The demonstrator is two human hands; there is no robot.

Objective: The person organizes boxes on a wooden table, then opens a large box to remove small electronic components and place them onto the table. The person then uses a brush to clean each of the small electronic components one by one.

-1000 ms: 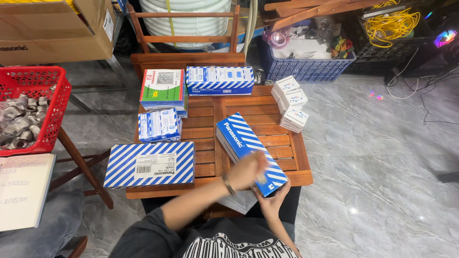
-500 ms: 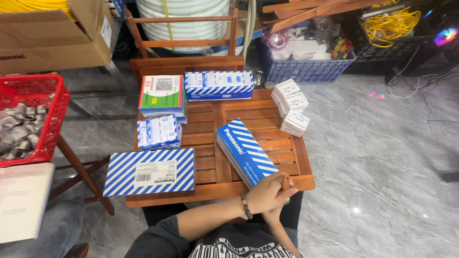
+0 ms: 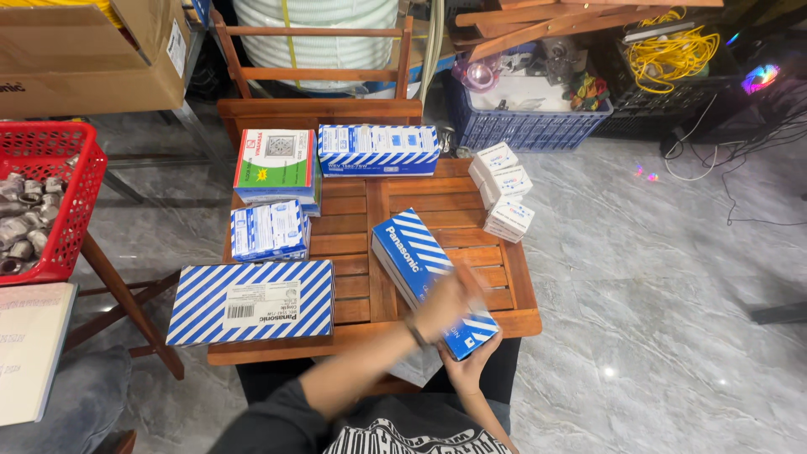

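Note:
A long blue-and-white striped box (image 3: 409,245) lies at an angle on the wooden slatted table (image 3: 349,220), its near end over the front edge. My right hand (image 3: 469,363) grips that near end from below. My left hand (image 3: 450,296) reaches across from the lower left and is over the top of the box near the same end. It is blurred by motion, so its fingers are unclear. A dark band is on my left wrist.
On the table are a large flat striped box (image 3: 250,301), a smaller blue box (image 3: 269,229), a green, red and white box (image 3: 276,164), a long striped box (image 3: 378,150) and small white boxes (image 3: 502,189). A red basket (image 3: 50,151) of metal fittings stands left; a blue crate (image 3: 521,128) behind.
My left hand dropped from the top of the striped box to its near end beside my right hand, then came back up over the box. The box has barely shifted.

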